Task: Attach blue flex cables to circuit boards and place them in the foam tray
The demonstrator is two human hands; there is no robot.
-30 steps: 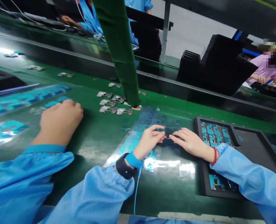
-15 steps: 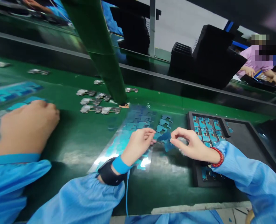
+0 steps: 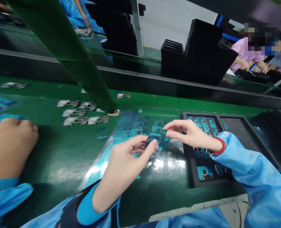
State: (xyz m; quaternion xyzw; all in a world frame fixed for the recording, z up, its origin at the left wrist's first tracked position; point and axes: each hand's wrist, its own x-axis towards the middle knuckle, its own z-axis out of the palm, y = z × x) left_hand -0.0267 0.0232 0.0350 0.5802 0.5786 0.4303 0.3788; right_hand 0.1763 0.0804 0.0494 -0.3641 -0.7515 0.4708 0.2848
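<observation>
Blue film piece (image 3: 151, 139) pinched in left hand (image 3: 128, 158) fingertips; right hand (image 3: 190, 134) loosely open, empty; keep grip on the edge only.

- A green post (image 3: 66, 60) slants down onto the green belt (image 3: 59, 139).
- 6 small metal parts (image 3: 82, 112) lie near its foot.
- Black stacked trays (image 3: 197, 53) stand beyond the rail.
- A co-worker's hand (image 3: 8, 148) rests at the left.
- A person in pink (image 3: 246, 55) works far right.
</observation>
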